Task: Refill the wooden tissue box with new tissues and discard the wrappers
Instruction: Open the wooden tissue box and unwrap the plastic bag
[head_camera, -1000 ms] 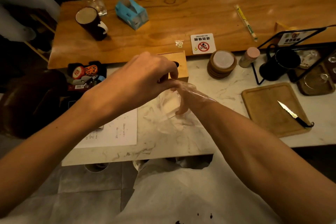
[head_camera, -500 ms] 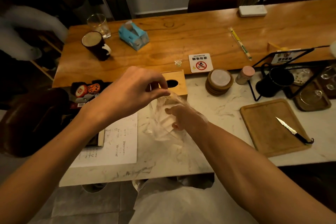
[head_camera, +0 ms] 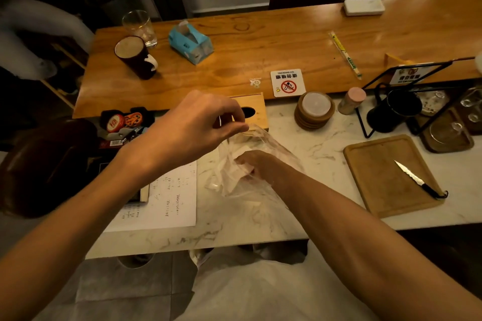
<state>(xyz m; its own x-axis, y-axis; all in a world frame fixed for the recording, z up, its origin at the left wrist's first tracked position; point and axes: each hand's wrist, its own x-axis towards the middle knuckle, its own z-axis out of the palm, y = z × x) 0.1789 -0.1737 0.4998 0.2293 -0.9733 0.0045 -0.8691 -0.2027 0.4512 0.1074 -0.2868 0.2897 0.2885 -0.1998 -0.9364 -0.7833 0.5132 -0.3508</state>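
Observation:
A clear plastic wrapper (head_camera: 263,143) hangs crumpled over the marble counter (head_camera: 307,143). My left hand (head_camera: 198,125) pinches its top edge between thumb and fingers. My right hand (head_camera: 257,164) is pushed inside the wrapper, its fingers closed on white tissues there. Just behind my left hand stands the wooden tissue box (head_camera: 254,112), its oval slot facing up; my hand hides its left part. A blue tissue pack (head_camera: 190,43) lies on the wooden table (head_camera: 260,41) further back.
A printed sheet (head_camera: 167,198) lies left of the wrapper. To the right are a stack of coasters (head_camera: 314,111), a cutting board (head_camera: 388,177) with a knife (head_camera: 414,178), and a black rack (head_camera: 407,101) with a mug. A dark mug (head_camera: 135,56) and glass (head_camera: 139,27) stand far left.
My right hand has slid lower and deeper into the wrapper while my left hand keeps pinching its top. The view has tilted up, showing more of the far table.

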